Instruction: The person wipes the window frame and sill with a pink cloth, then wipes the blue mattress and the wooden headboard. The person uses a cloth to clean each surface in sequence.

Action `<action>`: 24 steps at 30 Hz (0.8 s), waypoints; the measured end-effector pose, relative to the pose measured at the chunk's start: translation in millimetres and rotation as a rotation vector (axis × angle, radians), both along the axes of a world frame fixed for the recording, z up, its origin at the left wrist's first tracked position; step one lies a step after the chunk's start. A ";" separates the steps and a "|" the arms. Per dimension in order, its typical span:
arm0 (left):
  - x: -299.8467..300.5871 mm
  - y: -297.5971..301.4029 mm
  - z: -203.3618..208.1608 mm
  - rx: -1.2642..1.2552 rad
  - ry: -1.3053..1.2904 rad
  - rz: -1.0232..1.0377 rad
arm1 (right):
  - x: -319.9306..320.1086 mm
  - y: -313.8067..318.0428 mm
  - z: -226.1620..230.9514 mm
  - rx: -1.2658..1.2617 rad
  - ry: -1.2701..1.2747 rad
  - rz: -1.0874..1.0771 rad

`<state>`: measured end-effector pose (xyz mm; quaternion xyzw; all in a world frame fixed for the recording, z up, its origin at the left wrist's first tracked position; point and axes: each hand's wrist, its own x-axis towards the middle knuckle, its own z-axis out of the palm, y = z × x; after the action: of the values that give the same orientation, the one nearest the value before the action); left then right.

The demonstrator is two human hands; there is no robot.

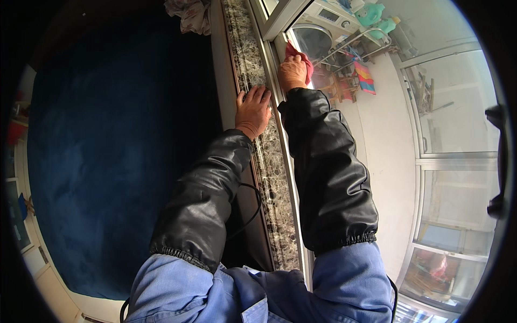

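Note:
My left hand (253,112) lies palm down on a dark, marbled stone windowsill (274,199), its fingers stretched toward the far end. Farther ahead and to the right, my right hand (293,71) is closed on a red cloth (308,65). That cloth is against the light window frame (281,46), beside the opening. Part of it is hidden under my fingers. Black sleeve covers sheathe both forearms over blue work clothes.
A large dark blue bedspread (118,156) stretches along the left. Beyond the window stand a front-loading washing machine (323,27), green bottles (371,15), a metal rack (358,42) and a striped cloth (364,78). A black cable (257,202) loops beside the sill.

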<state>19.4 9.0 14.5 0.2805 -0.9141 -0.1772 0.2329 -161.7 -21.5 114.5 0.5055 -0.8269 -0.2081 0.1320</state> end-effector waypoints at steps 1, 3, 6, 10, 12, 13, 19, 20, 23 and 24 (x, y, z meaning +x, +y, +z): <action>-0.3 0.2 0.2 -0.003 0.021 0.000 | 16.2 12.0 -13.9 -0.083 0.001 -0.089; -2.6 0.0 0.9 0.007 0.046 0.010 | 39.8 41.4 -25.7 -0.029 -0.112 -0.036; -5.9 -0.3 0.6 -0.010 0.023 0.038 | 101.0 124.9 -44.3 -0.385 -0.337 -0.090; -6.2 -2.0 -2.9 -0.004 0.020 0.021 | 161.4 208.8 -47.5 -0.577 -0.259 -0.013; -6.7 -1.9 -4.8 -0.004 0.028 0.004 | 184.6 231.0 -48.0 -0.599 -0.347 0.030; -6.7 -2.4 -5.1 -0.024 0.030 0.009 | 196.8 236.2 -49.4 -0.505 -0.499 -0.023; -2.5 -6.4 -2.4 -0.060 0.011 0.000 | 223.5 218.7 -59.4 -0.527 -0.355 0.111; -2.3 -7.4 -2.9 -0.080 0.031 0.009 | 222.4 212.4 -62.3 -0.569 -0.328 0.097; 0.7 -13.9 -4.5 -0.081 0.027 0.007 | 216.7 190.4 -68.8 -0.577 -0.333 0.123; -0.3 -14.5 -5.9 -0.069 0.024 0.006 | 213.1 184.0 -71.6 -0.596 -0.343 0.106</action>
<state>19.1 -5.5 8.6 0.2731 -0.9159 -0.1482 0.2542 51.4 162.4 42.9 0.5144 -0.8342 0.1375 0.1437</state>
